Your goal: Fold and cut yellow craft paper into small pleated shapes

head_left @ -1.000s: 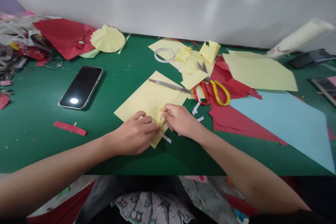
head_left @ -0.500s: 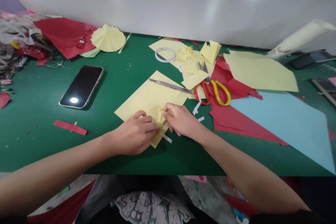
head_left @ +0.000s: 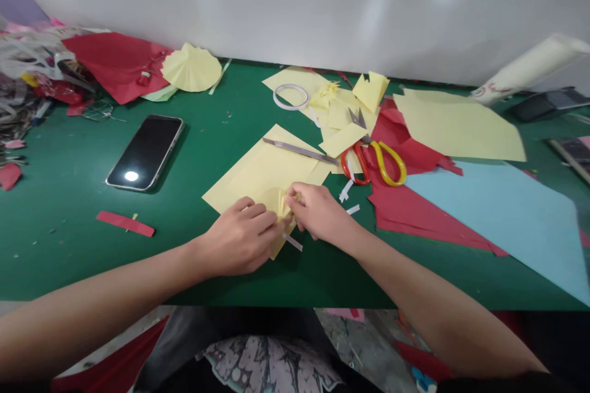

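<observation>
A small pleated piece of yellow paper [head_left: 281,201] stands between my hands, over a larger yellow sheet [head_left: 258,166] on the green table. My left hand [head_left: 242,234] has its fingers closed against the piece's lower left side. From the right, my right hand [head_left: 316,210] pinches the same piece between thumb and fingers. A thin metal blade [head_left: 299,150] lies across the upper part of the sheet. A white strip [head_left: 294,242] pokes out at the sheet's lower corner. The folds under my fingertips are partly hidden.
Scissors [head_left: 389,163] with red and yellow handles lie right of the sheet, beside red paper [head_left: 415,215] and blue paper [head_left: 507,209]. A tape roll [head_left: 290,97] sits behind. A phone [head_left: 147,152], a red strip [head_left: 126,223] and a yellow paper fan [head_left: 192,69] are on the left.
My left hand's fingers have shifted slightly right, reaching further toward my right fingertips at the base of the pleated piece. My right hand has hardly moved.
</observation>
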The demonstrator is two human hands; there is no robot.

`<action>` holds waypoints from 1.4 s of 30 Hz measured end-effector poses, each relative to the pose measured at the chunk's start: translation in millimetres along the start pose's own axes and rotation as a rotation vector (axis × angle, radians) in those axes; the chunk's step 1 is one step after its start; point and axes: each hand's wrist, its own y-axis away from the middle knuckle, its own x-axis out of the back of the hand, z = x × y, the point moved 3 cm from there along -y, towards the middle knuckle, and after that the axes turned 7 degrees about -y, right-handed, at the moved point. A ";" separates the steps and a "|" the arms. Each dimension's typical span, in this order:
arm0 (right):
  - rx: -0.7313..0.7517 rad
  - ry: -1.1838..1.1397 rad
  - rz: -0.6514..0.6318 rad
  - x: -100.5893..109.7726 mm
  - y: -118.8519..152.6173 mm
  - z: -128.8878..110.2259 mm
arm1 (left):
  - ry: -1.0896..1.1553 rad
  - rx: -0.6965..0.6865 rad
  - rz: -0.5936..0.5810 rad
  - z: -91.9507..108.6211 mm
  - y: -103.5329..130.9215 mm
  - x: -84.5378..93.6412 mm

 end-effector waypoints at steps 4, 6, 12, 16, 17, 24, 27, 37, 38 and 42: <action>-0.006 0.010 0.005 -0.1 0.2 -1.5 | 0.000 0.001 -0.075 -0.3 -1.2 -4.8; -0.007 0.022 0.007 -0.2 0.5 -1.7 | 0.014 0.002 -0.060 -0.3 -1.1 -4.1; -0.025 0.039 0.009 -0.9 0.9 -1.8 | 0.050 -0.009 -0.029 0.0 -1.3 -0.5; -0.019 0.061 0.014 -1.3 0.6 -1.5 | 0.077 -0.002 -0.059 -0.5 -1.6 -0.8; -0.016 0.070 0.017 -1.3 0.6 -1.4 | 0.085 0.002 -0.069 -0.7 -1.6 -1.1; -0.001 0.138 0.017 -1.4 0.8 -2.6 | 0.158 0.051 -0.084 -0.8 -3.0 -1.2; -0.026 0.139 0.014 -1.4 0.8 -3.9 | 0.177 0.056 0.005 0.3 -2.7 0.6; -0.101 0.111 0.025 -1.6 -1.1 -3.5 | 0.006 -0.097 0.055 11.4 2.9 -3.2; -0.100 0.113 0.027 -1.6 -1.1 -3.4 | -0.015 -0.105 0.059 12.3 3.1 -3.5; -0.097 0.126 0.042 -1.3 -0.8 -3.2 | -0.048 -0.131 0.049 13.8 3.9 -4.1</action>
